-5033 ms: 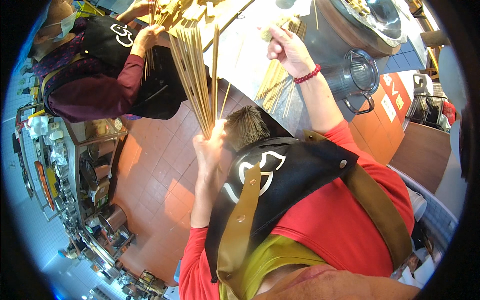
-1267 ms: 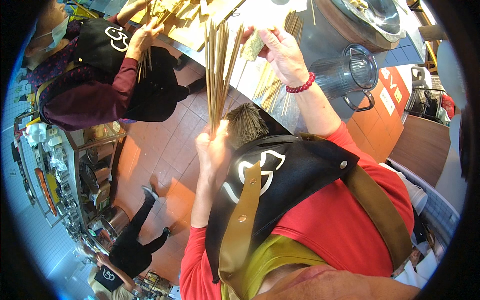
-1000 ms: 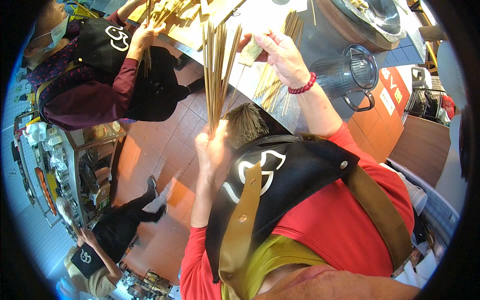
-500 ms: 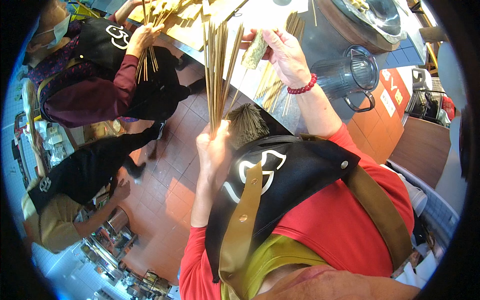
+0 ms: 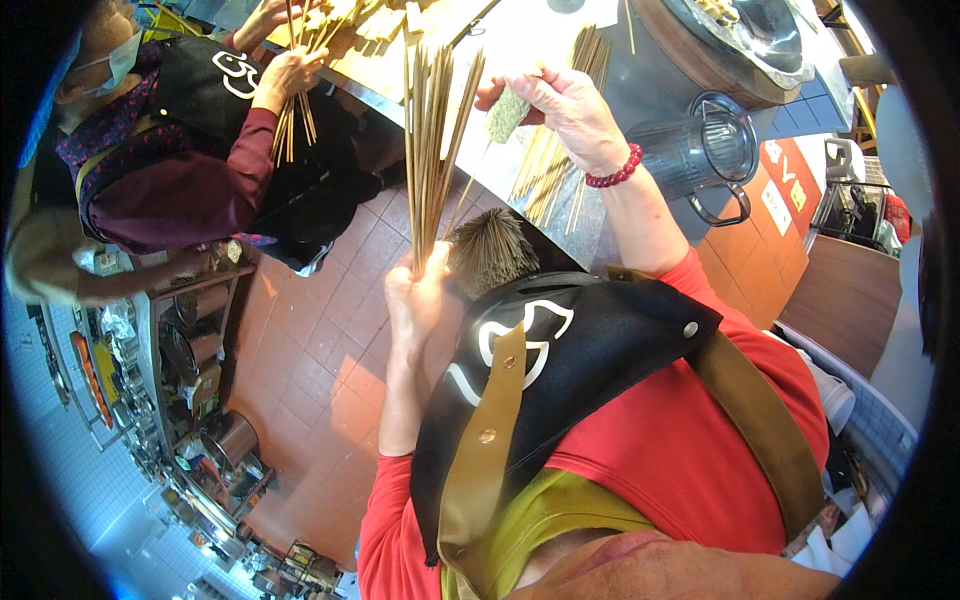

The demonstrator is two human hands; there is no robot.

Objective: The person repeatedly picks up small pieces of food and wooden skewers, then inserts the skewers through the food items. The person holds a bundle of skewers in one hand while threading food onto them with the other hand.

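Sticks [image 5: 425,165] in left hand [image 5: 415,293]

Tabletop [image 5: 518,36] w/ harsh glare, flr [image 5: 300,325] w/ bright patch, dk. curved edges

a kitchen, with pots [image 5: 229,436], pitcher [image 5: 664,150], aprons [image 5: 620,335]

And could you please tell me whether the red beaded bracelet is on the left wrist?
No, the bracelet is on the right wrist, while the left hand, gripping thin sticks, has none at its wrist.
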